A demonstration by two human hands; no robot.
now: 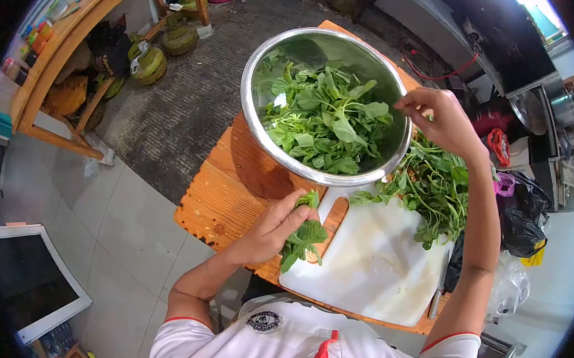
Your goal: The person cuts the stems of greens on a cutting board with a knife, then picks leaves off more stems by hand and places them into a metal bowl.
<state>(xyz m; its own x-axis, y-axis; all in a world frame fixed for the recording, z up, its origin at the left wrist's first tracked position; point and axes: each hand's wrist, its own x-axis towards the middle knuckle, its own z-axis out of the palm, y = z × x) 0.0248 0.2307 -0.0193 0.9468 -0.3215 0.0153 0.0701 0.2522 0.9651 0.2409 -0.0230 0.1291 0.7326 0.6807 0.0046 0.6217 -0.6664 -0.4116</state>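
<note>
My left hand (276,226) is closed around a small bunch of leafy greens (308,235), held over the left edge of a white cutting board (374,265). At the right rim of a large metal bowl (254,120), my right hand (438,116) has its fingertips pinched together. Whether anything is between them is too small to tell. Loose green leaves (334,116) are heaped inside the bowl. A pile of leafy stems (436,186) lies on the back right of the board, partly behind my right forearm.
The wooden table (216,194) carries the bowl and board. A knife (438,286) lies along the board's right side. Black plastic bags (524,212) are at the right. Green gas cylinders (150,63) stand by a wooden shelf (77,44) at the left.
</note>
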